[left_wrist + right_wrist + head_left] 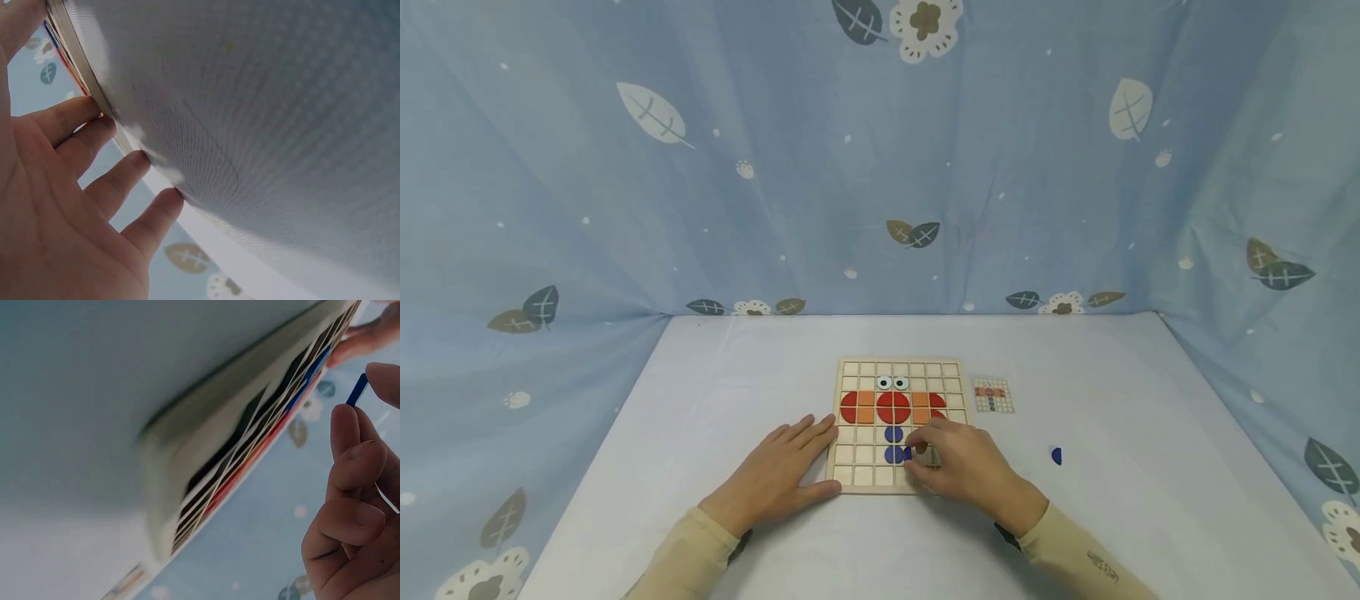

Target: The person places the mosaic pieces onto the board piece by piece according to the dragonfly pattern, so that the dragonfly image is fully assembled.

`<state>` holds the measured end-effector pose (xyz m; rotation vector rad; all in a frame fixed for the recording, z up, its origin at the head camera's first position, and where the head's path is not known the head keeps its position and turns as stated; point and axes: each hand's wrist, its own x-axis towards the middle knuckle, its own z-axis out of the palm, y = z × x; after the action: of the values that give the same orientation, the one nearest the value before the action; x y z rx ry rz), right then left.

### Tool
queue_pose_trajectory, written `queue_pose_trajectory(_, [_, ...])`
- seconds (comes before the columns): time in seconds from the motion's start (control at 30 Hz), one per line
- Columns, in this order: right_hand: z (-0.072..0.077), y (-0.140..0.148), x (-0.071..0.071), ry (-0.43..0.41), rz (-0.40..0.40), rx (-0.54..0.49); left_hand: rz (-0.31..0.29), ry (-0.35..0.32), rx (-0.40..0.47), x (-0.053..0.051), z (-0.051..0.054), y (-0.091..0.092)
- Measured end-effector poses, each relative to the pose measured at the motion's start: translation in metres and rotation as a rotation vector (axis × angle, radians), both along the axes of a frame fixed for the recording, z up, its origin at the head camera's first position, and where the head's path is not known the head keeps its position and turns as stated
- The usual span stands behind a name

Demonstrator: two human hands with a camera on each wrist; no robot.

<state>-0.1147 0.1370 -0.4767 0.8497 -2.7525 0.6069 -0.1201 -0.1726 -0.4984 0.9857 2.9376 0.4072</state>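
A wooden grid board (863, 477) lies on the table with flat coloured pieces set in its squares: red curved pieces (892, 407), orange squares (866, 407), two round eye pieces (884, 382) and blue pieces (893, 434). Above the board's lower part, my right hand (973, 467) pinches a thin blue piece (357, 389) between thumb and index finger, the other fingers curled in. It covers some lower right squares. My left hand (773, 477) lies flat beside the board, fingers (90, 112) touching its left edge and thumb by the lower left corner.
A small pattern card (994, 395) showing a similar figure on a grid lies right of the board. Farther right is a loose blue half-round piece (1056, 456). A blue leaf-print curtain (820, 167) encloses the white table (760, 358) at the back and sides.
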Motion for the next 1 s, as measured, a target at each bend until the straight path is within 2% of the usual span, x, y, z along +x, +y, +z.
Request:
queue_pose_trajectory(0.17, [-0.004,-0.016,0.0,-0.011,0.063,0.0,-0.003,-0.001,0.007,0.0,0.0,0.0])
queue_pose_trajectory(0.27, [-0.006,-0.021,0.001,-0.01,0.07,0.045,-0.005,-0.001,0.007,0.001,-0.001,0.0])
queue_pose_trajectory(0.5, [-0.005,-0.028,0.004,-0.046,0.056,0.131,0.003,-0.006,-0.006,0.0,0.0,-0.001])
queue_pose_trajectory(1.0, [-0.004,-0.028,0.003,-0.06,0.048,0.137,0.007,-0.018,-0.009,0.0,0.002,-0.001])
